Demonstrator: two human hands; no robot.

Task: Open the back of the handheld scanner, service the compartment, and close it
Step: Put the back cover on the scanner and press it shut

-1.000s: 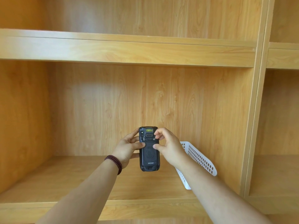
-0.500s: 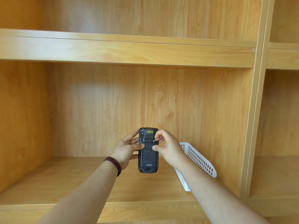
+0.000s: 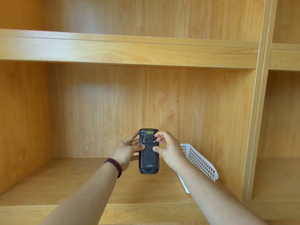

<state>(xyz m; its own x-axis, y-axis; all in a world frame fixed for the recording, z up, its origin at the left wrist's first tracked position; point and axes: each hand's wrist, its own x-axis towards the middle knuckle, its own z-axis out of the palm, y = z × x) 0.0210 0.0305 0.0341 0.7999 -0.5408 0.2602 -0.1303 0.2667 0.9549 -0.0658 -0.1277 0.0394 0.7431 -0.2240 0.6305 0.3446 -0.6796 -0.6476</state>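
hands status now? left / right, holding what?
Left hand: holds the scanner, thumb on its back.
Right hand: fingers pinch the right latch.

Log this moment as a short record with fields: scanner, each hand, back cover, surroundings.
scanner: handheld scanner held upright, back facing the camera
left hand: left hand grips its left edge, thumb on the back
right hand: right hand pinches at the right latch near the top
back cover: back cover still on
surroundings: white basket on the wooden shelf

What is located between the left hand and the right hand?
In the head view, the handheld scanner is between them, upright with its back toward the camera. The left hand holds its left edge; the right hand pinches at the upper right latch.
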